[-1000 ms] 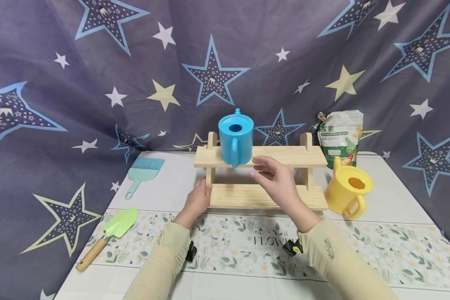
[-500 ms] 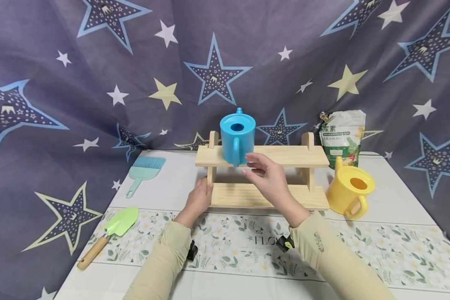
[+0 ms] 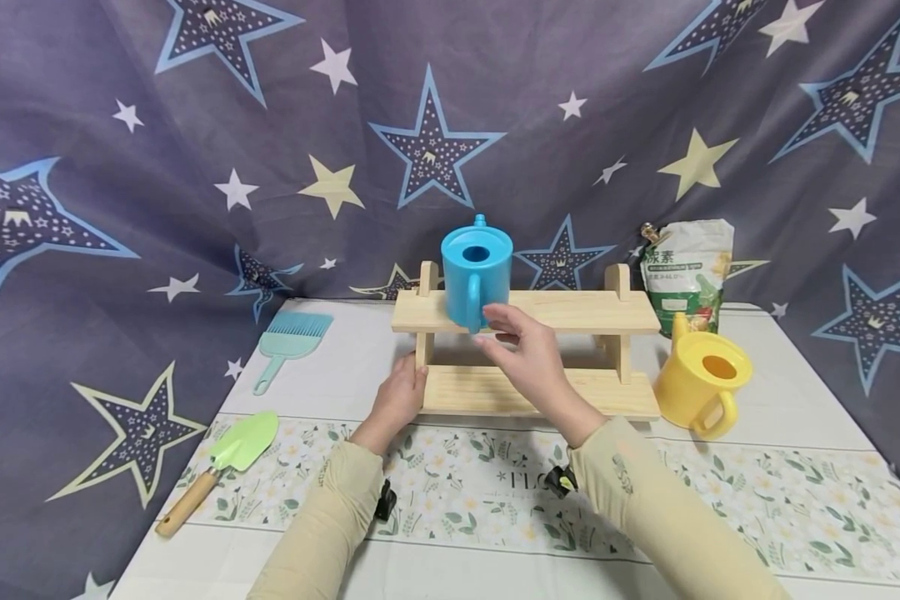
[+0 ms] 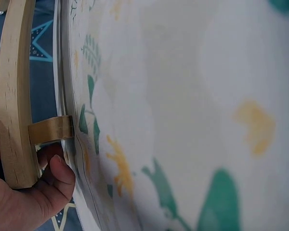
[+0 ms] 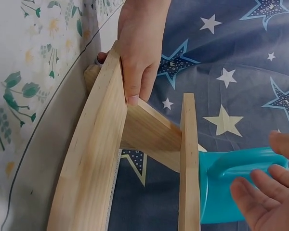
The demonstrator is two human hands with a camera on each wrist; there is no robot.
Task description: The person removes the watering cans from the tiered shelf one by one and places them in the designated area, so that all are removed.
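Observation:
A blue watering can (image 3: 467, 271) stands upright near the left end of the top board of a two-tier wooden shelf (image 3: 570, 310), its handle toward me. My right hand (image 3: 523, 357) is just in front of and below the can, fingers loosely bent and apart around the handle's side. In the right wrist view the fingers of that hand (image 5: 272, 195) are beside the can's handle (image 5: 245, 159), not closed round it. With my left hand (image 3: 400, 393) I grip the left end of the lower board (image 4: 17, 96), thumb and fingers on opposite sides of it.
A yellow watering can (image 3: 686, 383) stands right of the shelf, before a white and green pouch (image 3: 682, 275). At left lie a teal brush (image 3: 288, 343) and a green trowel (image 3: 243, 443) with a wooden handle. A star-patterned curtain (image 3: 270, 150) hangs behind the table.
My right hand has moved left, closer to the blue watering can's handle. My left hand keeps its hold on the shelf, and the can has not moved on the board.

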